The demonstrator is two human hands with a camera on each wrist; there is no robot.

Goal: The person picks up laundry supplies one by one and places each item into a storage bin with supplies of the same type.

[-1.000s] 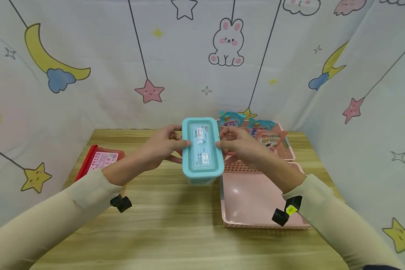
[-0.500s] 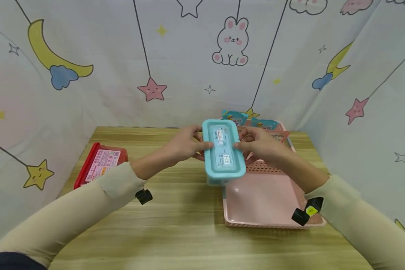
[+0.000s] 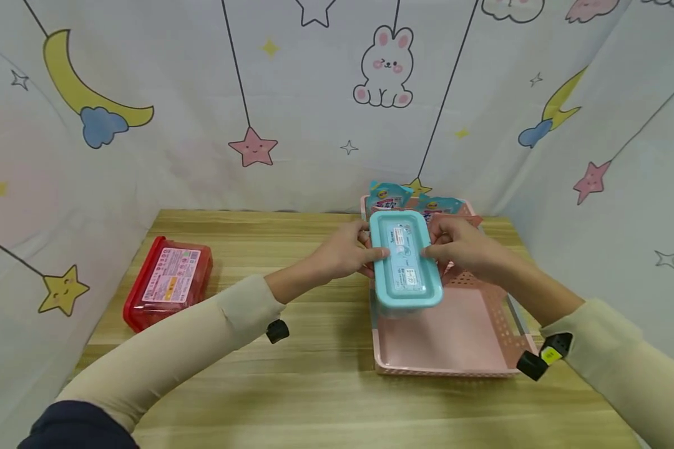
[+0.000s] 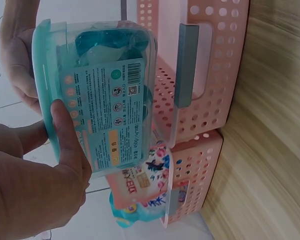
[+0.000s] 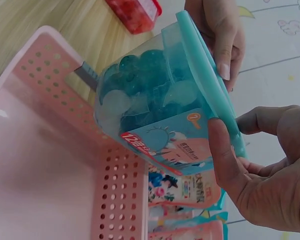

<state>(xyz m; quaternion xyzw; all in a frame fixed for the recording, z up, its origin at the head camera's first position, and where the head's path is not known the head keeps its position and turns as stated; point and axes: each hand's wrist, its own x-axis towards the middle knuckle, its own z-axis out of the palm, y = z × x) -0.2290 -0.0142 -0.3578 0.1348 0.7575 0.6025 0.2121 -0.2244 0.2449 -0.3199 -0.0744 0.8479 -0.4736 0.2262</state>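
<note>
Both hands hold a clear tub of laundry pods (image 3: 407, 262) with a teal lid, over the left rear part of a pink basket (image 3: 438, 343). My left hand (image 3: 345, 251) pinches the lid's left edge, thumb on top and fingers beneath. On the opposite edge, my right hand (image 3: 466, 246) grips the same way. Blue-green pods show through the tub's wall (image 5: 140, 95) in the right wrist view. Its printed label (image 4: 110, 110) faces the left wrist camera. The tub is tilted, its lid turned toward the head camera.
A second pink basket (image 3: 470, 209) stands behind the first, with several detergent pouches (image 3: 390, 194) upright in it. A red-lidded tub (image 3: 171, 280) lies on the wooden table (image 3: 258, 380) at left. Patterned curtain (image 3: 314, 100) surrounds the table's back and sides.
Both hands have carried the tub to the right and slightly down, from beside the near basket to over it. The left forearm has moved off the red tub, which shows more fully.
</note>
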